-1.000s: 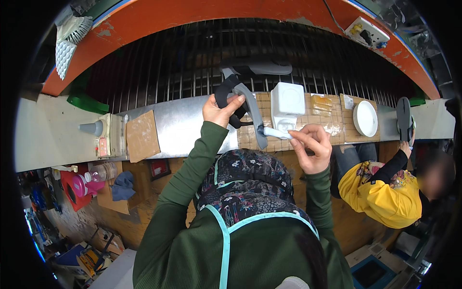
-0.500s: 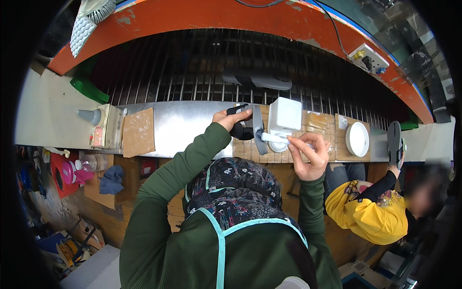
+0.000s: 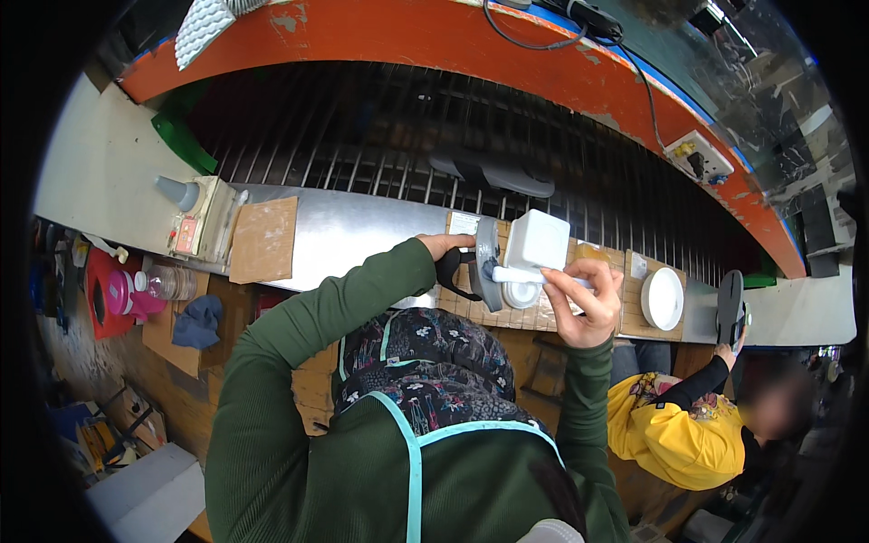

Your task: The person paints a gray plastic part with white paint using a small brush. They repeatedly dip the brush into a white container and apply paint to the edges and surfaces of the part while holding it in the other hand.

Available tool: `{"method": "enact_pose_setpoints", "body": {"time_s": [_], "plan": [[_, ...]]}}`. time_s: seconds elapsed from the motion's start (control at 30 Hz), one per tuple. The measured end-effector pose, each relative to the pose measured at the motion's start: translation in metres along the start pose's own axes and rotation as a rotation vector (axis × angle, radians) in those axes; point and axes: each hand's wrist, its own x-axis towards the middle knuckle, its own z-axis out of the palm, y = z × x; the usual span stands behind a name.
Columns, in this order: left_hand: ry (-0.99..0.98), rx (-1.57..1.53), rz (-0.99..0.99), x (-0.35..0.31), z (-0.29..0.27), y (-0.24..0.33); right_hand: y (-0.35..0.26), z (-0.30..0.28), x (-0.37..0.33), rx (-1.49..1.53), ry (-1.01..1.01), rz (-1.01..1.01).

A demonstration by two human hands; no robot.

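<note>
My left hand [image 3: 444, 245] grips a grey-soled sandal [image 3: 487, 258] with black straps, its sole tipped up on edge and facing right. My right hand [image 3: 587, 304] is closed in a pinch on a white-handled brush [image 3: 520, 275], whose tip touches the sole. Directly behind the brush, a white square-sided container [image 3: 540, 239] stands on the work surface. Beside it, in front, sits a small round white dish or cap [image 3: 520, 296], partly covered by the brush.
Beyond the bench, a grey sandal [image 3: 493, 175] lies on a rack of metal bars [image 3: 362, 154] under an orange beam [image 3: 407, 41]. Cardboard [image 3: 264, 240] and a machine [image 3: 196, 217] stand left. To the right are a white bowl [image 3: 663, 300] and a co-worker in yellow [image 3: 674, 434] holding a dark sole.
The view has shifted and tilted slightly. My left hand has turned the sandal a little, and its strap now hangs lower. The brush stays against the sole.
</note>
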Motion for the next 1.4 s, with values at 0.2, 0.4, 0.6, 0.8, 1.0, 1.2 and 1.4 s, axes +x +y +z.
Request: {"method": "enact_pose_setpoints", "body": {"time_s": [0.2,0.4,0.6,0.8,1.0,1.2,1.4], "plan": [[-0.077,0.006,0.034,-0.021,0.004,0.001,0.004,-0.002,0.013,0.044,-0.072,-0.065],[-0.228,-0.050,0.130,-0.013,-0.012,-0.007,0.017,-0.003,0.016,0.576,-0.166,0.149],[-0.428,-0.140,0.427,-0.046,-0.038,-0.021,-0.020,0.021,-0.002,0.485,-0.036,0.233],[-0.543,-0.107,0.792,-0.029,-0.038,-0.025,-0.045,0.047,-0.016,0.191,-0.073,0.140],[-0.342,-0.090,0.879,-0.033,-0.032,-0.035,-0.051,0.055,-0.028,-0.243,0.275,0.059],[-0.524,-0.270,0.696,0.014,-0.014,-0.005,-0.039,0.062,-0.024,-0.066,0.202,0.147],[-0.284,-0.116,0.653,-0.022,-0.015,-0.029,-0.041,0.057,-0.032,-0.230,0.313,0.043]]}}
